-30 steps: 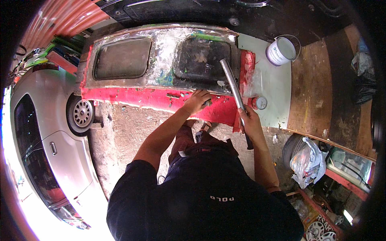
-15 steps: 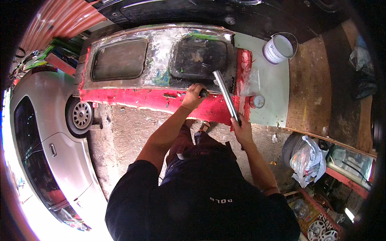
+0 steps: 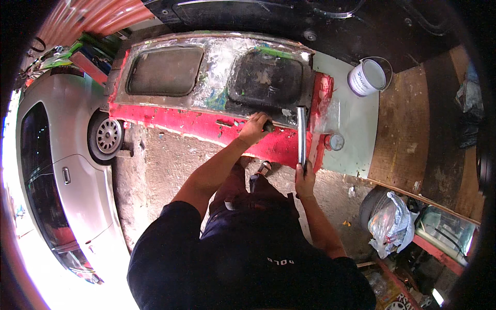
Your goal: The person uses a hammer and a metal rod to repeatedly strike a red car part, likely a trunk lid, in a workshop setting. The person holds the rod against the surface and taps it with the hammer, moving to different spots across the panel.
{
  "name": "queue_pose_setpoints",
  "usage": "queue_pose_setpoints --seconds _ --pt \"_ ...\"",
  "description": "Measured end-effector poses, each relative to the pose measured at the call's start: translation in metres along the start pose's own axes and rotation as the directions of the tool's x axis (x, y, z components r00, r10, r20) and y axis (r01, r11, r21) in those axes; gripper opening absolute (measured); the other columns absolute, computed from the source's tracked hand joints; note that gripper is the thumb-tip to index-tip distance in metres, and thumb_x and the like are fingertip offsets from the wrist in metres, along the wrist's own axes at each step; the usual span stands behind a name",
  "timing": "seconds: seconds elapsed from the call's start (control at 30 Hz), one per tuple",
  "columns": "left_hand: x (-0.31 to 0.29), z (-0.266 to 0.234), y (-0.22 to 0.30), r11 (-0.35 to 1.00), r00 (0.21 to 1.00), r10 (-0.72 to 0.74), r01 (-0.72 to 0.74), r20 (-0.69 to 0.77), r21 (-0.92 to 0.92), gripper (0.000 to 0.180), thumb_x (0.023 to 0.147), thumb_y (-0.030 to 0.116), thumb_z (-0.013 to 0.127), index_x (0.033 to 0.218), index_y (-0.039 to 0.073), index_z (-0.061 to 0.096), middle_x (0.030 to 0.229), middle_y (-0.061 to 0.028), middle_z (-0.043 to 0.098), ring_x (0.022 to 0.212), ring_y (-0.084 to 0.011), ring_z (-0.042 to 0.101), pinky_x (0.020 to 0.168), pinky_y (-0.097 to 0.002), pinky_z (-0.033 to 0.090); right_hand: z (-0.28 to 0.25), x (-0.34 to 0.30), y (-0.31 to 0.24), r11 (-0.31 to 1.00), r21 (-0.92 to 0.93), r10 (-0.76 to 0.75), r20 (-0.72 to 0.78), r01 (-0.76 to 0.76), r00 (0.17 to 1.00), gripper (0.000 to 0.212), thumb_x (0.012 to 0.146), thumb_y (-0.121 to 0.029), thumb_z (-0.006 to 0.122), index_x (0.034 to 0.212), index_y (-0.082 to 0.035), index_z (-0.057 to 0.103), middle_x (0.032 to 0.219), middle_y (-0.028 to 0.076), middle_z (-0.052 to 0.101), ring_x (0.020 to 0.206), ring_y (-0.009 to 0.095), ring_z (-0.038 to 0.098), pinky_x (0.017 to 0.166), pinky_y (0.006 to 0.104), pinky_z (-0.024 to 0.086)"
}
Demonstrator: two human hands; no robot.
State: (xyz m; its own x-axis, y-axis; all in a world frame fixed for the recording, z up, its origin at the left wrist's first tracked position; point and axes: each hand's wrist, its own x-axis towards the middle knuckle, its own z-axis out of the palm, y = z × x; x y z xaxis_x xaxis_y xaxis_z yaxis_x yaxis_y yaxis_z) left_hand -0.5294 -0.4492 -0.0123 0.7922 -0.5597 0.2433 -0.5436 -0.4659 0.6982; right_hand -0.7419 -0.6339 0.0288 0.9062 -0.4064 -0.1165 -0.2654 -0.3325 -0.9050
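A worn vehicle panel point(image 3: 219, 67) with two dark recessed windows lies in front of me, its paint patchy white, green and black. My left hand point(image 3: 254, 129) is closed round a small dark handle-like object point(image 3: 268, 125) at the panel's near edge; what lies beyond its grip is hidden. To the right, my right hand point(image 3: 305, 182) grips the lower end of a long shiny metal tube point(image 3: 301, 134). The tube points away from me, over the right end of a red sheet point(image 3: 243, 135) that runs under the panel.
A white paint bucket point(image 3: 367, 77) with a wire handle and a small open tin point(image 3: 335, 141) stand on a pale board point(image 3: 356, 124) to the right. Plywood point(image 3: 403, 129) adjoins it. A silver car point(image 3: 77, 144) is on the left, a plastic bag point(image 3: 392, 222) at lower right.
The metal tube has swung from leaning left to nearly straight ahead, and my right hand has come back slightly. My left hand keeps its grip at the panel edge. The view has shifted a little.
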Motion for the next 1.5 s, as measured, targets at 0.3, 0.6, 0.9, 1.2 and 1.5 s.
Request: queue_pose_setpoints --seconds 0.3,0.6,0.9,1.2,1.5 --pt "0.004 0.008 -0.008 0.989 0.994 0.110 -0.112 0.029 0.096 0.045 0.069 0.015 0.074 0.110 0.006 0.058 0.112 -0.0147 0.057 0.110 -0.0355 0.053 0.098 -0.0459 0.041 -0.002 -0.014 0.011 0.999 -0.038 -0.032 0.018 0.032 0.999 0.028 0.097 -0.014 0.053 0.121 0.000 0.054 0.066 0.002 0.051 0.056 0.010 0.049 0.053 0.0257 0.041" --pt "0.003 0.018 -0.024 0.988 0.994 0.096 -0.090 -0.045 0.123 0.039 0.074 0.021 0.074 0.106 0.005 0.059 0.109 -0.0157 0.059 0.106 -0.0371 0.055 0.092 -0.0457 0.045 0.021 -0.009 0.026 0.990 -0.141 0.043 0.083 -0.031 0.996 0.031 0.096 -0.024 0.053 0.118 -0.002 0.052 0.081 0.016 0.059 0.069 0.024 0.062 0.062 0.0388 0.048" --pt "0.011 0.006 -0.006 0.997 0.998 0.053 -0.052 -0.018 0.050 0.039 0.070 0.015 0.072 0.105 0.005 0.059 0.107 -0.0153 0.057 0.104 -0.0364 0.054 0.095 -0.0444 0.044 0.020 -0.016 0.034 0.973 -0.232 0.010 0.103 0.014 0.995 0.029 0.097 -0.025 0.054 0.111 0.000 0.052 0.081 0.026 0.062 0.075 0.048 0.062 0.062 0.0500 0.048" --pt "0.012 -0.003 -0.007 0.999 0.999 0.037 -0.037 -0.009 0.033 0.041 0.075 0.019 0.073 0.110 0.005 0.058 0.109 -0.0166 0.058 0.106 -0.0382 0.055 0.092 -0.0466 0.046 0.023 -0.019 0.027 0.995 -0.079 -0.058 -0.023 0.056 0.998 0.023 0.097 -0.018 0.051 0.112 -0.002 0.054 0.066 0.005 0.052 0.058 0.016 0.053 0.051 0.0313 0.042" --pt "-0.002 0.001 -0.012 0.986 0.985 0.118 -0.131 0.126 0.101 0.049 0.067 0.015 0.075 0.111 0.005 0.057 0.115 -0.0131 0.055 0.111 -0.0349 0.051 0.100 -0.0447 0.041 0.016 -0.031 0.006 0.992 -0.088 0.094 0.055 -0.089 0.994 0.035 0.096 -0.021 0.055 0.124 -0.002 0.052 0.078 0.015 0.059 0.066 0.025 0.060 0.063 0.0366 0.048"
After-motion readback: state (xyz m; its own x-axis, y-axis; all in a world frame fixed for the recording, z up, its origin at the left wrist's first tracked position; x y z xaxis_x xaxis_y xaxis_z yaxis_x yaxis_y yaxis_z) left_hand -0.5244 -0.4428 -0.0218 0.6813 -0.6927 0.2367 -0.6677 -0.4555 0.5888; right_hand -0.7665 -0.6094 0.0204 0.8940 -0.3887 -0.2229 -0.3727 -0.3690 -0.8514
